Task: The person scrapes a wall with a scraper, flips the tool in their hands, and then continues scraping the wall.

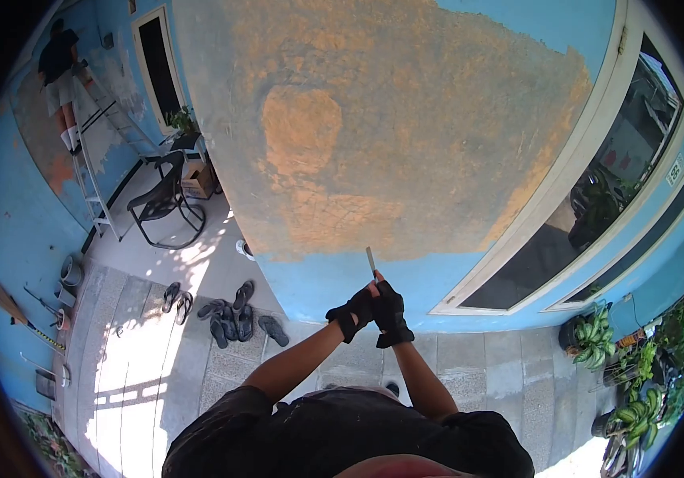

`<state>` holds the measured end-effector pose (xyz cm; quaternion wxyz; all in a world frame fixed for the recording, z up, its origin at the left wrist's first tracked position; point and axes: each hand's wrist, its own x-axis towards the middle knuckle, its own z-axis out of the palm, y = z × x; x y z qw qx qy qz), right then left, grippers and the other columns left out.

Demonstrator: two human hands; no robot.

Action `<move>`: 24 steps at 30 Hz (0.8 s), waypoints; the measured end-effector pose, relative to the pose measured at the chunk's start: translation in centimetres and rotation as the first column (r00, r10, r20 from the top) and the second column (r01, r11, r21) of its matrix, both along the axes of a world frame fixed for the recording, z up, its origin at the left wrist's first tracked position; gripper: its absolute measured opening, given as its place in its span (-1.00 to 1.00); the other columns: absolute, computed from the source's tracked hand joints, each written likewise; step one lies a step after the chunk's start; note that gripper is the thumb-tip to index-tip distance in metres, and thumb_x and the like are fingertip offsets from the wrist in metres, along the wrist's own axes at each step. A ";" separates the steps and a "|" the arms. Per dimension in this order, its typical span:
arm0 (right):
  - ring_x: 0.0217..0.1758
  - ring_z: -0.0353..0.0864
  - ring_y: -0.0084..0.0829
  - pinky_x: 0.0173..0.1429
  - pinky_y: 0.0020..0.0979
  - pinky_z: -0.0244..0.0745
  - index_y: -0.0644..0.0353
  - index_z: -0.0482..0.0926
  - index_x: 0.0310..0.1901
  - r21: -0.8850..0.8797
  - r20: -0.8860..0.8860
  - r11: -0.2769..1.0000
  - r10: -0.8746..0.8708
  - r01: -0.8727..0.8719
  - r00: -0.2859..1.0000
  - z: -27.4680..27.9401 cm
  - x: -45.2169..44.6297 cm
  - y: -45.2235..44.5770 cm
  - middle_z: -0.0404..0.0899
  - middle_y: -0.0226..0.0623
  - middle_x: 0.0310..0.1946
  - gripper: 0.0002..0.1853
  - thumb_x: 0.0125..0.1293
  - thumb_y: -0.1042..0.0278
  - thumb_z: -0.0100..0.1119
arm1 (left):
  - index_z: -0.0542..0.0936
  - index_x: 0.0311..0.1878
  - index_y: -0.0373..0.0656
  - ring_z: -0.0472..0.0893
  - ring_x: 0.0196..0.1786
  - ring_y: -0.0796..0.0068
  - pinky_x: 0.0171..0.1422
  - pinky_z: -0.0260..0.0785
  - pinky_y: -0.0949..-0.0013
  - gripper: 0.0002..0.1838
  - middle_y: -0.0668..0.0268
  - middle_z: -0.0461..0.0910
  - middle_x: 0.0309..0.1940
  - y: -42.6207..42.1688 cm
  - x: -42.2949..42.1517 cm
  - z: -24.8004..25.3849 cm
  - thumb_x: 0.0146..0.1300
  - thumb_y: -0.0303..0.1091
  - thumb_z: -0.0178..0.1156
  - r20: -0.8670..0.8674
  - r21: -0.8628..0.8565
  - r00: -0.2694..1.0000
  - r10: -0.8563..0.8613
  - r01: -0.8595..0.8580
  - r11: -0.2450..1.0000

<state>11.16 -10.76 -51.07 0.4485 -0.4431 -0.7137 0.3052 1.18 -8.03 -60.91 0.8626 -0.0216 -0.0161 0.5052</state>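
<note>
My left hand (351,314) and my right hand (391,312), both in black fingerless gloves, meet in front of the wall. They are closed together around the handle of a scraper (371,260), whose narrow metal blade points up. The handle is mostly hidden by the gloves. Ahead is a wall (438,143) with a large bare patch of grey and orange-brown. Blue paint (334,279) remains along its lower strip and at the top right. The blade tip shows against the lower border of the bare patch; whether it touches cannot be seen.
At far left a person (60,72) stands on a stepladder (91,171) facing another wall. A black chair (168,199) and cardboard box (197,182) stand near the corner. Several sandals (234,319) lie on the floor. A framed window (581,191) and potted plants (593,338) are at right.
</note>
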 end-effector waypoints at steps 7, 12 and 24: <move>-0.66 0.27 -0.65 -0.60 -0.50 0.22 0.10 0.26 0.41 -0.510 -0.303 0.843 -0.361 0.170 0.882 -3.2 1.9 0.5 0.33 -0.51 -0.60 -0.48 0.44 0.38 -0.02 | 0.30 0.34 -0.38 0.31 0.43 0.18 0.46 0.11 0.30 -0.34 -0.01 0.36 0.34 -2.2 0.0 8.1 0.43 0.03 -0.09 -0.938 0.135 -0.291 0.188 0.191 0.972; -0.81 0.17 -0.62 -0.77 -0.50 0.07 -0.03 0.25 0.41 -0.717 -0.466 0.697 -0.495 0.015 0.733 -3.6 3.2 0.3 0.23 -0.52 -0.69 -0.49 0.49 0.09 -0.19 | 0.29 0.38 -0.18 0.33 0.40 0.00 0.42 0.19 0.10 -0.25 -0.05 0.32 0.36 -4.5 -1.2 13.3 0.36 0.23 -0.11 -0.881 -0.040 -0.456 0.128 0.341 0.939; -0.62 0.37 -0.50 -0.46 -0.39 0.41 0.14 0.32 0.36 0.167 0.065 0.954 -0.264 0.251 0.962 3.4 0.7 -4.1 0.39 -0.34 -0.57 -0.45 0.35 0.33 0.15 | 0.10 0.50 -0.08 0.27 0.45 0.28 0.45 0.16 0.18 0.02 0.19 0.24 0.43 -8.0 -3.5 6.4 0.20 0.55 -0.17 -0.858 -0.147 0.489 -0.156 0.058 0.987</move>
